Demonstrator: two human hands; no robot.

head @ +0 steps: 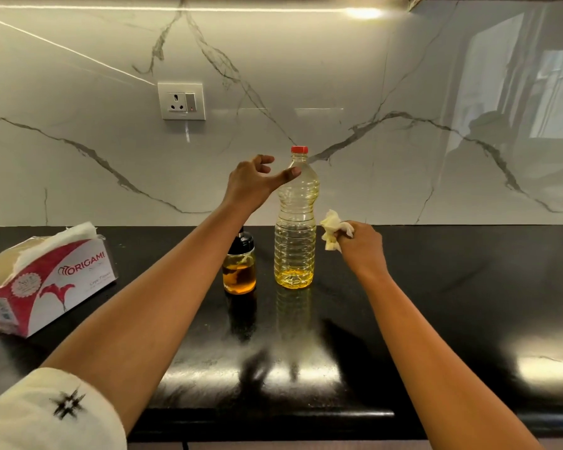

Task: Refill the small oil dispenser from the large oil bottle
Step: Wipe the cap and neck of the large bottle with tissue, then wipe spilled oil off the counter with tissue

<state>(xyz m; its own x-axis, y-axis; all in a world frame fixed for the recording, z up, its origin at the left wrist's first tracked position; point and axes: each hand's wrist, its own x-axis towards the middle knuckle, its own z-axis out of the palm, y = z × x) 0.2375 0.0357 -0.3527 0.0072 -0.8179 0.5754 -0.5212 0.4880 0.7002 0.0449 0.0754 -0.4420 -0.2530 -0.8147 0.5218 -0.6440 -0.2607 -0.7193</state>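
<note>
A tall clear plastic oil bottle (295,228) with a red cap stands upright on the black counter, a little yellow oil at its bottom. Just left of it stands the small glass oil dispenser (239,271) with a black top, about half full of amber oil. My left hand (252,181) hovers open beside the bottle's shoulder, thumb tip touching or nearly touching the plastic. My right hand (361,245) is to the right of the bottle, closed around a crumpled tissue (333,228).
An open red and white tissue box (46,280) sits at the left of the glossy black counter (452,303). A marble backsplash with a wall socket (181,101) rises behind. The counter's front edge runs below my forearms.
</note>
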